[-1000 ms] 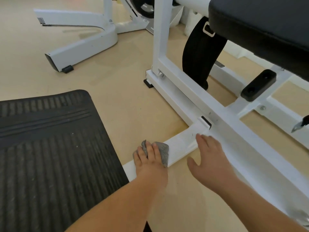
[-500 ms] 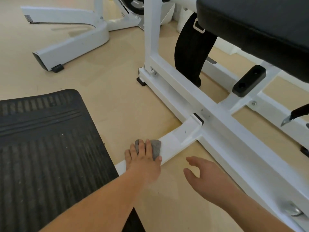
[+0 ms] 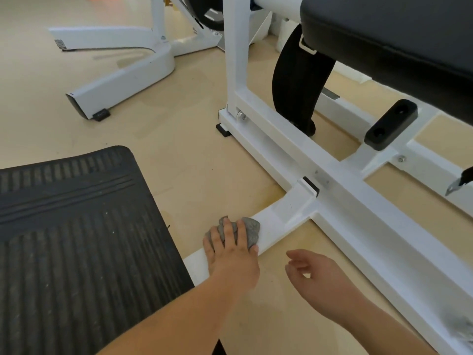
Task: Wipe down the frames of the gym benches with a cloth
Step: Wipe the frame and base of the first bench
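A crumpled grey cloth (image 3: 252, 230) lies on the short white cross-bar (image 3: 281, 219) of the bench frame, near where it meets the long floor rail (image 3: 358, 211). My left hand (image 3: 230, 257) presses down on the cloth with its fingers spread flat over it. Off to the right, my right hand (image 3: 314, 278) hovers above the floor beside the bar, fingers loosely curled, holding nothing and touching nothing.
A black ribbed rubber mat (image 3: 76, 239) covers the floor at left and overlaps the bar's near end. The black bench pad (image 3: 396, 34) overhangs at top right, with a black strap (image 3: 297, 80) and a rubber stop (image 3: 390, 124) below it. Another machine's white base (image 3: 122, 83) stands far left.
My right hand has lifted off the frame near the junction and drawn back toward me over the floor. My left hand stays on the cloth at about the same spot.
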### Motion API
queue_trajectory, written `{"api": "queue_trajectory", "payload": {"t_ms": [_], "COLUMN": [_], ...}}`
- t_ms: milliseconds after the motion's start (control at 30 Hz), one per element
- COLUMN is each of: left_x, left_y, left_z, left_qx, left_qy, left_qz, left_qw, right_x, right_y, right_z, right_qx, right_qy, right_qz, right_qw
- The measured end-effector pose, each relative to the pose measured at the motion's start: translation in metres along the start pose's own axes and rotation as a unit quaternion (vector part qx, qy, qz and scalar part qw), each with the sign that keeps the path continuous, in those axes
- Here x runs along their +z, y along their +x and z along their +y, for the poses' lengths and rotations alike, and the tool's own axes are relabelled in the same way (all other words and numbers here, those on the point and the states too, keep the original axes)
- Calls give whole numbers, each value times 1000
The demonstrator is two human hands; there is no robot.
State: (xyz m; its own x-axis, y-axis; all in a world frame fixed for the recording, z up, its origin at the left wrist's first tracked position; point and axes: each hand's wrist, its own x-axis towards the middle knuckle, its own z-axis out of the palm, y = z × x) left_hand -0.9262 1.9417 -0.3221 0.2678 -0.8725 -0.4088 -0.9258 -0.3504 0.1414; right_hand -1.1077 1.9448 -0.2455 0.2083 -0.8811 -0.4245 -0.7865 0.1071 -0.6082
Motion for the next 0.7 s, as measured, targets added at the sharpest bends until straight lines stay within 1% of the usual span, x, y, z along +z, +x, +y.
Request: {"api": "queue_trajectory", "payload": {"t_ms": [67, 133, 167, 200, 233, 267, 300, 333, 367, 400, 433, 467, 500, 533, 567, 600, 633, 667, 700], "left_x": [-7, -10, -10, -2, 5, 12, 14, 11, 5, -1, -4, -10, -12, -14, -12, -8, -4, -7, -7], "left_y": [11, 11, 3, -6, -19, -33, -46, -55, -58, -58, -56, -55, -54, -51, -48, -45, -39, -34, -28], "left_z": [3, 10, 16, 26, 36, 47, 59, 71, 80, 86, 87, 87, 88, 87, 82, 76, 71, 64, 57], "left_qx": [-8, 5, 35, 85, 136, 182, 205, 189, 159, 122, 101, 86, 101, 123, 158, 176, 178, 183, 208], "left_qy": [-32, -30, -20, -31, -78, -172, -293, -419, -532, -640, -665, -666, -658, -631, -564, -512, -427, -384, -381], "left_qz": [15, 49, 67, 72, 66, 49, 24, -9, -44, -83, -81, -78, -77, -81, -74, -75, -42, -31, -46], "left_qw": [999, 998, 997, 993, 985, 967, 933, 888, 831, 754, 736, 736, 742, 762, 807, 837, 885, 904, 900], "right_x": [-2, -6, -9, -12, -15, -19, -22, -24, -23, -21, -18, -14, -9, -4, 2, 7, 12, 16, 19], "right_y": [-3, -8, -10, -13, -15, -18, -19, -20, -19, -19, -16, -9, 0, 10, 19, 28, 34, 39, 43], "right_z": [2, 9, 12, 15, 16, 16, 14, 13, 11, 9, 5, 2, -2, -5, -9, -13, -17, -21, -23], "right_qx": [-15, -22, -21, -15, -9, 0, 10, 19, 24, 28, 31, 37, 49, 63, 82, 101, 120, 137, 148], "right_qy": [13, 37, 53, 73, 95, 117, 142, 175, 208, 237, 261, 280, 297, 316, 341, 371, 400, 420, 422], "right_qz": [-6, -4, -1, -1, 0, 5, 11, 16, 17, 14, 7, 0, -8, -11, -9, -5, 5, 20, 43], "right_qw": [1000, 999, 998, 997, 995, 993, 990, 984, 978, 971, 965, 959, 953, 947, 936, 923, 908, 897, 893]}}
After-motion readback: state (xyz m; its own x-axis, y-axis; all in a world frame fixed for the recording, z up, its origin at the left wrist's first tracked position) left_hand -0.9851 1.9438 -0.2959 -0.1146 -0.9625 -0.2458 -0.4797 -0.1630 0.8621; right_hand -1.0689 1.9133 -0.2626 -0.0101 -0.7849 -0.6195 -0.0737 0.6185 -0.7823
